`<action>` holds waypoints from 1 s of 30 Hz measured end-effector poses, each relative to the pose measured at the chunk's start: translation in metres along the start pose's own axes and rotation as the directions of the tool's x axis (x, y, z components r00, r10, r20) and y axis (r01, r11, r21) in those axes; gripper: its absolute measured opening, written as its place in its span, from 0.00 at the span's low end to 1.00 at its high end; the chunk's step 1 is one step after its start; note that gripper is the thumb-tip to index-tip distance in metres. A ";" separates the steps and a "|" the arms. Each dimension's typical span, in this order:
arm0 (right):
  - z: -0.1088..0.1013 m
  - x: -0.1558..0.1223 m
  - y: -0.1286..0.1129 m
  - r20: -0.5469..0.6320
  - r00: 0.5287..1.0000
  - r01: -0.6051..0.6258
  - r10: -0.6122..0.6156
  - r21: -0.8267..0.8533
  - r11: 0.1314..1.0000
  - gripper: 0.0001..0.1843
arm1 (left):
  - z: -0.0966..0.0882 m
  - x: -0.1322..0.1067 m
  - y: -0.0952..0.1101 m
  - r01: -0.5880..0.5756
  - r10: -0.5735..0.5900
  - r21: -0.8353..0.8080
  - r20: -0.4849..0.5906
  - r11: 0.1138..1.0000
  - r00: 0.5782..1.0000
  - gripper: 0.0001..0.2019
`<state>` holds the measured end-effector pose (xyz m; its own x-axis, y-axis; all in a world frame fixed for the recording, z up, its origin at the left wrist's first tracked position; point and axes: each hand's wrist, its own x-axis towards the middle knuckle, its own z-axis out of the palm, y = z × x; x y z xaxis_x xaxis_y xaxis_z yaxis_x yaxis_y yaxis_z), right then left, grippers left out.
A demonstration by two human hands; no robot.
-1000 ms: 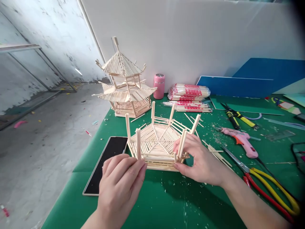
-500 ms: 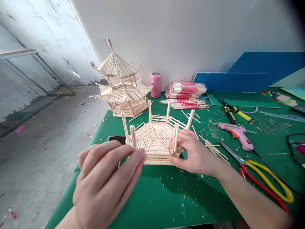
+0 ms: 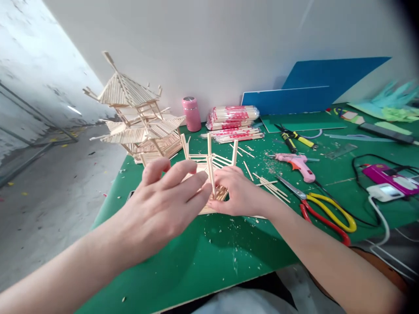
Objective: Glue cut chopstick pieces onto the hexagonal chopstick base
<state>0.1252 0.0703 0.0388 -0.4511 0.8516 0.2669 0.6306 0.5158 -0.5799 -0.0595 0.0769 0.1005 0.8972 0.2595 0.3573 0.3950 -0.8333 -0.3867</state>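
Observation:
A hexagonal frame of wooden sticks (image 3: 209, 159) with upright posts lies on the green mat (image 3: 209, 257). My left hand (image 3: 166, 200) reaches over its near left side and hides much of it. The fingers are stretched forward and their tips close on a near upright post. My right hand (image 3: 237, 192) grips the frame's near right corner, fingers curled round the sticks. A finished two-tier stick pagoda (image 3: 137, 126) stands just behind the frame on the left.
A pink cup (image 3: 192, 114) and wrapped chopstick packs (image 3: 232, 117) sit at the back. A pink glue gun (image 3: 296, 163), loose sticks (image 3: 270, 183), yellow-red pliers (image 3: 327, 213), yellow-black cutters (image 3: 294, 139) and a pink device with cables (image 3: 386, 174) lie to the right. Blue boards (image 3: 314, 91) lean on the wall.
My view has swung right and closer. My left hand has risen and moved right over the frame, toward my right hand. The right hand keeps its grip on the corner.

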 end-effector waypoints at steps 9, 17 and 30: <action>-0.001 0.001 0.002 0.002 1.000 0.016 -0.016 0.018 1.000 0.05 | 0.008 0.008 -0.008 -0.052 0.053 -0.014 0.143 0.999 0.988 0.08; -0.001 0.001 0.002 0.003 1.000 0.008 -0.008 -0.001 1.000 0.03 | 0.014 0.009 -0.008 -0.081 0.080 -0.005 0.146 0.997 0.986 0.10; 0.002 0.004 0.004 -0.022 1.000 0.005 -0.005 -0.026 1.000 0.05 | 0.016 0.008 -0.010 -0.095 0.096 -0.018 0.117 0.995 0.988 0.14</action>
<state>0.1254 0.0755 0.0360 -0.4405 0.8508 0.2866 0.6450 0.5220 -0.5581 -0.0532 0.0948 0.0936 0.9480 0.2337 0.2163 0.3047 -0.8629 -0.4032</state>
